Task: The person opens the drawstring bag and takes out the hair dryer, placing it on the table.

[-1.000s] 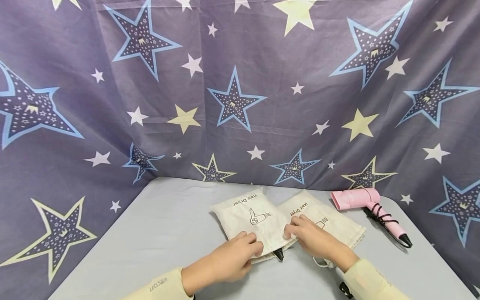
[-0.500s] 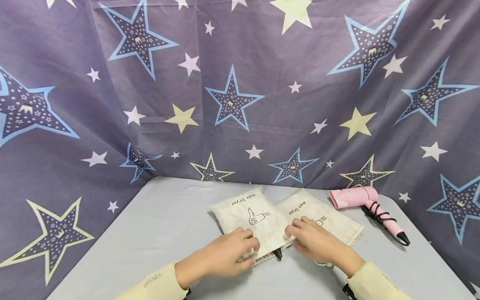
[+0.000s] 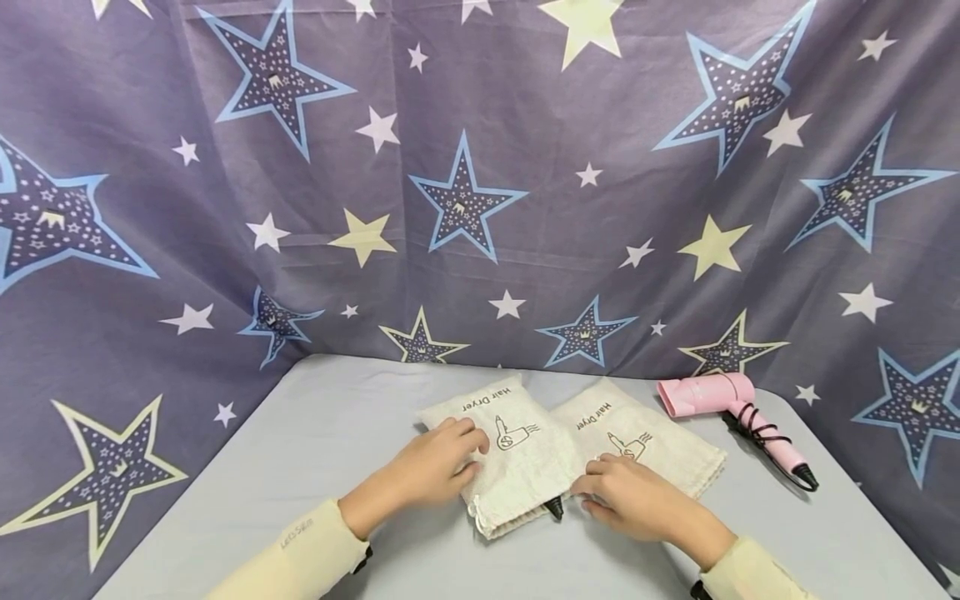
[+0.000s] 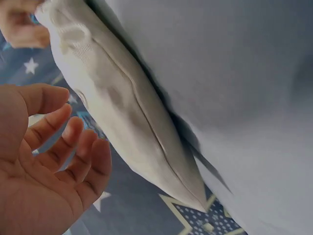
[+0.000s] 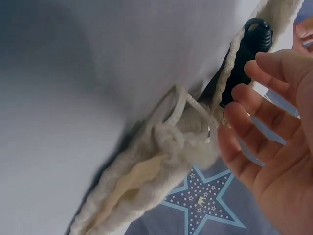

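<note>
Two cream drawstring bags printed "Hair Dryer" lie on the table, the left bag (image 3: 525, 471) partly over the right bag (image 3: 678, 462). A black ribbed cord end (image 3: 554, 507) pokes out of the left bag's mouth; it also shows in the right wrist view as a black tip (image 5: 259, 36). My left hand (image 3: 438, 462) hovers at the left bag's left side, fingers loosely bent; in the left wrist view a gap separates it from the bag. Over the right bag's near edge is my right hand (image 3: 633, 496), fingers relaxed and gripping nothing. White drawstring (image 5: 171, 110) loops near its fingertips.
A pink hair dryer (image 3: 708, 396) lies at the table's right, its black cord (image 3: 765, 437) wound round the handle. The grey-blue table (image 3: 337, 417) meets a star-patterned curtain (image 3: 480, 275) at the back and sides.
My left hand has moved up and left from the left bag's near edge to its left side. My right hand has come off the left bag's corner and shifted slightly towards me.
</note>
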`<state>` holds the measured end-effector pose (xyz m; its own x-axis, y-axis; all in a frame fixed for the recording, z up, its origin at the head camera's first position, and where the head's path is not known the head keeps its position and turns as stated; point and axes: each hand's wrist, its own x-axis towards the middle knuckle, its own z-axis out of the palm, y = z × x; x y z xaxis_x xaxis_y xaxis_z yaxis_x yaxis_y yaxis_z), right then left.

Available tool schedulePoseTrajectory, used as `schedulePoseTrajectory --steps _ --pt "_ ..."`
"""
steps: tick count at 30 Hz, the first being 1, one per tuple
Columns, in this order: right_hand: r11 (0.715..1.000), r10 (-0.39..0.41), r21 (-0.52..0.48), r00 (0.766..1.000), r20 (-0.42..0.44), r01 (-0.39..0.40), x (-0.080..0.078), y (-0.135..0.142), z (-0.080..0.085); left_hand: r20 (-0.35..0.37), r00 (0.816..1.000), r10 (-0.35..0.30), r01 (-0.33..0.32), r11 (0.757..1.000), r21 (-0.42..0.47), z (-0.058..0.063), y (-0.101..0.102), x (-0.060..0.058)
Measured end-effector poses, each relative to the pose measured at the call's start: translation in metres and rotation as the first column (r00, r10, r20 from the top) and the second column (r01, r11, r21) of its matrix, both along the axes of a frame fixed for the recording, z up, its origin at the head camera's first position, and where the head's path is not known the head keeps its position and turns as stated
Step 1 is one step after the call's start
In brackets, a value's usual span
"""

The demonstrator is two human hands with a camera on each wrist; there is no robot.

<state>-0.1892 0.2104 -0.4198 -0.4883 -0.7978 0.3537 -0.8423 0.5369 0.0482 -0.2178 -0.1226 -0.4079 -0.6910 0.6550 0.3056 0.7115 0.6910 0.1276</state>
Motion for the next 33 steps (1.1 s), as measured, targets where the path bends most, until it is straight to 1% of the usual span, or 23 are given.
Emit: schedulePoseTrajectory --steps 5,9,11,14,17,23,29,33 --pt "1.000 0.007 -0.010 1.000 0.005 -0.007 0.002 -0.003 0.001 -0.005 0.999 0.048 -0.048 0.999 0.023 -0.003 -0.012 -0.019" --pt "1.000 -0.022 -0.021 1.000 0.020 0.023 0.002 -0.007 0.001 0.005 0.996 0.089 -0.089 0.996 0.020 -0.006 -0.022 -0.035" --pt "0.998 -0.047 -0.028 0.999 0.024 0.047 0.002 -0.011 0.002 0.018 0.992 0.126 -0.127 0.992 0.014 -0.008 -0.027 -0.043" --pt "0.996 -0.081 -0.045 0.997 0.007 0.082 0.001 -0.017 0.003 0.051 0.983 0.177 -0.178 0.984 0.005 -0.011 -0.033 -0.054" --pt "0.993 -0.107 -0.061 0.994 -0.014 0.106 0.001 -0.024 0.003 0.094 0.975 0.201 -0.202 0.979 0.001 -0.012 -0.036 -0.063" --pt "0.989 -0.140 -0.057 0.990 -0.014 0.139 0.000 -0.036 0.001 0.145 0.968 0.206 -0.205 0.978 -0.025 -0.010 -0.037 -0.073" --pt "0.983 -0.177 -0.048 0.984 -0.018 0.176 0.001 -0.048 0.000 0.179 0.961 0.212 -0.205 0.977 -0.054 -0.011 -0.038 -0.077" --pt "0.974 -0.223 -0.042 0.975 -0.008 0.223 0.003 -0.056 0.000 0.184 0.963 0.198 -0.191 0.980 -0.057 -0.011 -0.037 -0.081"
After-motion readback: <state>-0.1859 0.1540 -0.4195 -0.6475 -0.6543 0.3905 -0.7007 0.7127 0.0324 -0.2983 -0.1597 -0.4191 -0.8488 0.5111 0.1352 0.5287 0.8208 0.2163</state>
